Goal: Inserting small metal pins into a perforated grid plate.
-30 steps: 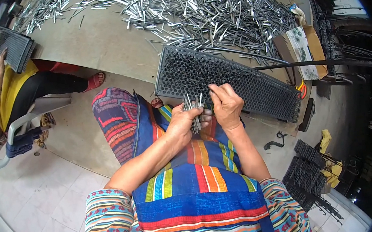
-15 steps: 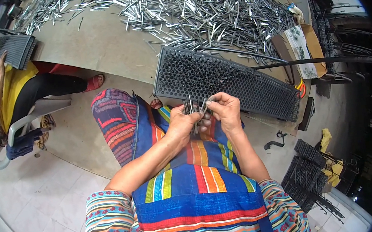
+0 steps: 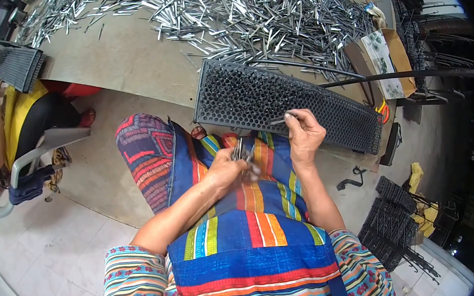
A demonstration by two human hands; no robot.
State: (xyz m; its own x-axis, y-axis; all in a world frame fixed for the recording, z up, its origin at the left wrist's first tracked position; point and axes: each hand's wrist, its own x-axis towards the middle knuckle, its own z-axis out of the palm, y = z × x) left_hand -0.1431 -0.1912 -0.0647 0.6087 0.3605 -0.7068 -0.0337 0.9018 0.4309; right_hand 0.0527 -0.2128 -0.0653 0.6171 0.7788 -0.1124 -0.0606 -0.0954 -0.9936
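My left hand (image 3: 226, 169) is closed around a small bundle of thin metal sticks (image 3: 240, 149) above my lap; its lower fingers are blurred. To its right, my right hand (image 3: 307, 136) is raised at the near edge of a long black rack (image 3: 336, 118) full of round holes. Between its thumb and finger it pinches one thin stick (image 3: 277, 122), which points left along that edge. Dark stick ends crowd many holes in the rack's left and middle part, while holes toward the right end look bare. The rack lies slanted at the table's edge.
A large heap of loose sticks (image 3: 269, 18) covers the table (image 3: 115, 51) behind the rack. An open cardboard box (image 3: 399, 59) stands at the right, near a long dark bar (image 3: 433, 75). At far left, a seated person (image 3: 23, 122) is beside another dark rack (image 3: 18, 69).
My right hand has moved right and slightly up, away from the left hand, with a stick in its pinch. The left hand's bundle has tilted. The person at left has lowered their hands from their rack.
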